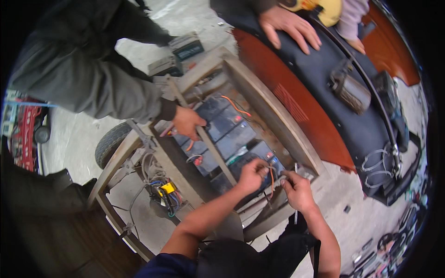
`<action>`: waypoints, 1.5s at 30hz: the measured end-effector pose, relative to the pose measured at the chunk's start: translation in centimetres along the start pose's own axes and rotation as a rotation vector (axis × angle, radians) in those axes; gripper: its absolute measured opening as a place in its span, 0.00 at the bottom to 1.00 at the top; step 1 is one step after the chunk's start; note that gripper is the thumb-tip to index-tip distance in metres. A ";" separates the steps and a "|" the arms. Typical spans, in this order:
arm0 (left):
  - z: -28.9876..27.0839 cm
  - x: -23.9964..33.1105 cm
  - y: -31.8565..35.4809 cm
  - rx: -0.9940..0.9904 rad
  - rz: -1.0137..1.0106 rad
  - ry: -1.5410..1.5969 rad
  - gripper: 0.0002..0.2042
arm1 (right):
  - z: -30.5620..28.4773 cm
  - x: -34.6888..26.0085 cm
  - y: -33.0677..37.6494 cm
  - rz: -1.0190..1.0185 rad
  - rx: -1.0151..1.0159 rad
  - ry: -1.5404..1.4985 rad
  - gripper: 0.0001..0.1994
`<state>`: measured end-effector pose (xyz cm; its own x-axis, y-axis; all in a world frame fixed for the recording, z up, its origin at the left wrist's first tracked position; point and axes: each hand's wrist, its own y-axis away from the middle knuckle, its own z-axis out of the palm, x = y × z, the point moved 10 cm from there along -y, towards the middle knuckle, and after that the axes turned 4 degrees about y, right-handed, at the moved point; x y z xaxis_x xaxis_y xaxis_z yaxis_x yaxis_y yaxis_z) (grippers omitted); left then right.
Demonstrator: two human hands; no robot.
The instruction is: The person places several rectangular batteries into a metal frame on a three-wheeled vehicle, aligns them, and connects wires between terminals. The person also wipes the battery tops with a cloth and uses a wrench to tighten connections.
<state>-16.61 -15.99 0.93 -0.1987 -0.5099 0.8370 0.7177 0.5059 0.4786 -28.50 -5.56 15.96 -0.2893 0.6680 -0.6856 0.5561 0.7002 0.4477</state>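
Several dark batteries [237,136] sit in a metal frame [278,120] before me. My left hand [254,176] is closed in a pinch over the nearest battery corner, its fingertips at an orange cable [272,180]. Just right of it, my right hand [299,191] is closed too; what its fingers hold is too small to make out. A thin pale rod [295,215] shows above and below that hand; whether it is held I cannot tell. At the left, another person's hand [187,123] rests at a flat metal bar [211,146] lying across the batteries.
Left of the batteries lies a bundle of wires with a yellow connector [168,187]. Beyond the frame, an orange panel with a black pad [320,88] carries a motor-like cylinder [352,92], under another person's hand [292,27]. Two boxy batteries [186,45] stand on the floor, and a tyre [112,143] sits left.
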 end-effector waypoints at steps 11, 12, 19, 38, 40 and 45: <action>0.3 -1.4 0.5 -0.001 0.009 0.400 0.05 | 5.8 7.3 -2.8 0.138 -0.061 0.184 0.12; 0.3 -1.5 0.5 -0.003 0.002 0.403 0.04 | 5.8 7.2 -2.8 0.112 -0.039 0.205 0.12; -0.8 -0.8 -0.3 0.032 0.014 0.313 0.04 | 6.9 9.5 -1.1 0.206 -0.026 -0.079 0.06; 0.6 -1.5 -3.0 -0.054 -0.214 0.268 0.06 | 8.2 10.5 -2.2 0.249 -0.092 -0.405 0.05; 0.6 -1.8 -3.0 -0.042 -0.237 0.283 0.06 | 8.8 10.5 -2.0 0.235 -0.127 -0.479 0.05; 0.7 -2.2 -2.9 -0.025 -0.275 0.330 0.05 | 9.2 11.0 -1.5 0.267 -0.149 -0.547 0.05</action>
<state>-18.67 -15.86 -2.14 -0.1631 -0.8208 0.5475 0.6844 0.3055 0.6620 -25.39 -1.60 2.47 0.3070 0.6269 -0.7161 0.4278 0.5812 0.6922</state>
